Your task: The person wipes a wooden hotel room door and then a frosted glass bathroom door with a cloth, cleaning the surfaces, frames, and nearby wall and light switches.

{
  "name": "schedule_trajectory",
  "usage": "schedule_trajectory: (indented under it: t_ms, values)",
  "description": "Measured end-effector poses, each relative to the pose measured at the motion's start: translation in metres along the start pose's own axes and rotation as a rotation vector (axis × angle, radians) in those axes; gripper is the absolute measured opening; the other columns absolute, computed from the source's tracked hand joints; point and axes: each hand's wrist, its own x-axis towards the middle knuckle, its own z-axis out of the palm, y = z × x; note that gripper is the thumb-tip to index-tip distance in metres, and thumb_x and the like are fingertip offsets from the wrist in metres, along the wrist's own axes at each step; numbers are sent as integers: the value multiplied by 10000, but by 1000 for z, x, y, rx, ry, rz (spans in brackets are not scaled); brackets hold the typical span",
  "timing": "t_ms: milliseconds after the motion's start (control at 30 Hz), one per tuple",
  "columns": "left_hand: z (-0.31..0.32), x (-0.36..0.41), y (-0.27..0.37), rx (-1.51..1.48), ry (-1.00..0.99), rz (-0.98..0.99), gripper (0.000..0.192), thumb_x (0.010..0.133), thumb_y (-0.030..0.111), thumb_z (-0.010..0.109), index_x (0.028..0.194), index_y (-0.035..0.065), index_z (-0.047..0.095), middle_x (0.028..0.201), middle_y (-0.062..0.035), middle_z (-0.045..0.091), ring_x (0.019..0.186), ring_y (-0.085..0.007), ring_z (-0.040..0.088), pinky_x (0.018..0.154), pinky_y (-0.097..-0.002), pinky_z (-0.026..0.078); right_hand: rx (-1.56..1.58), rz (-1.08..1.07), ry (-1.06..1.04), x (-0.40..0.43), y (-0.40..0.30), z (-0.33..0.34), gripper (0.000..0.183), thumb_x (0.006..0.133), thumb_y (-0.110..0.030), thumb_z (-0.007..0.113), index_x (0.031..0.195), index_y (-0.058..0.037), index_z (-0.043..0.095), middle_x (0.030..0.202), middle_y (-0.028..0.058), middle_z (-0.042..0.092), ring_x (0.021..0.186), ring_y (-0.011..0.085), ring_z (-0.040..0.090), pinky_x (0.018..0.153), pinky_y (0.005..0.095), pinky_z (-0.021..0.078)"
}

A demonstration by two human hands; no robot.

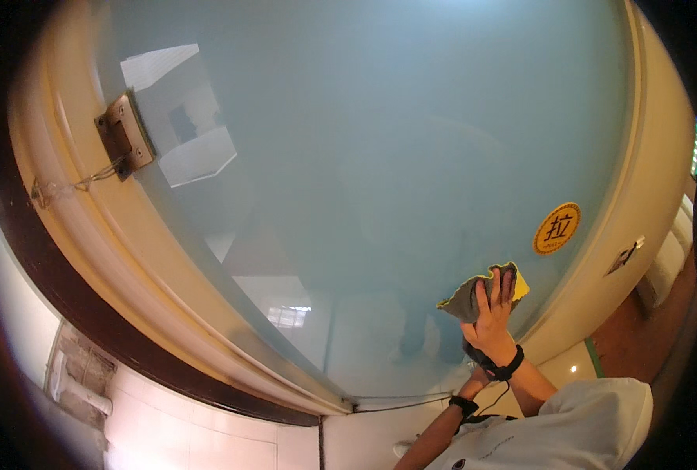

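My right hand (492, 326) presses a grey cloth with yellow edging (461, 301) against a large glass door panel (354, 176). Its fingers are spread over the cloth, and one corner turns up a yellow side. Lower down, my left hand (477, 379) is mostly hidden behind the right wrist. A dark item (473, 354) shows just above the left hand; I cannot tell whether that hand grips it. Black bands circle both wrists, and a thin dark cord hangs by the right one. Up and right of the cloth, a round yellow sticker (557, 228) with writing is stuck to the glass.
A cream frame (648, 147) borders the glass, with a metal lock plate (624, 257) on its right side. At left sits a metal hinge (126, 138) with wire (98, 175) tied to it. Pale floor tiles (189, 423) and a white pipe (84, 395) lie at lower left.
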Motion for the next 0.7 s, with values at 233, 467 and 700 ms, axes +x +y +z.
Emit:
schedule_trajectory:
  t_ms: [233, 467, 700]
  values:
    - [-3, -8, -1, 18, -41, -46, 373, 935, 155, 675, 1251, -28, 597, 1152, -143, 676, 1069, -225, 626, 950, -367, 475, 92, 41, 67, -4, -8, 5, 744, 843, -362, 584, 1516, -80, 437, 1641, 258, 257, 1461, 587, 228, 1156, 661, 226]
    - [-9, -9, -7, 39, -35, -73, 385, 938, 161, 678, 1260, -28, 588, 1166, -140, 665, 1083, -221, 614, 961, -366, 470, 179, -22, -9, -21, 0, 6, 584, 949, -394, 416, 1404, -74, 592, 1618, 217, 342, 1465, 532, 271, 1173, 638, 201]
    - [-15, -12, -17, 57, -21, -95, 396, 940, 167, 680, 1269, -28, 579, 1180, -136, 655, 1098, -217, 603, 971, -364, 464, 141, -58, -222, 1, 0, -38, 581, 766, -268, 621, 1346, -288, 652, 1551, 102, 474, 1241, 383, 559, 1056, 496, 423]
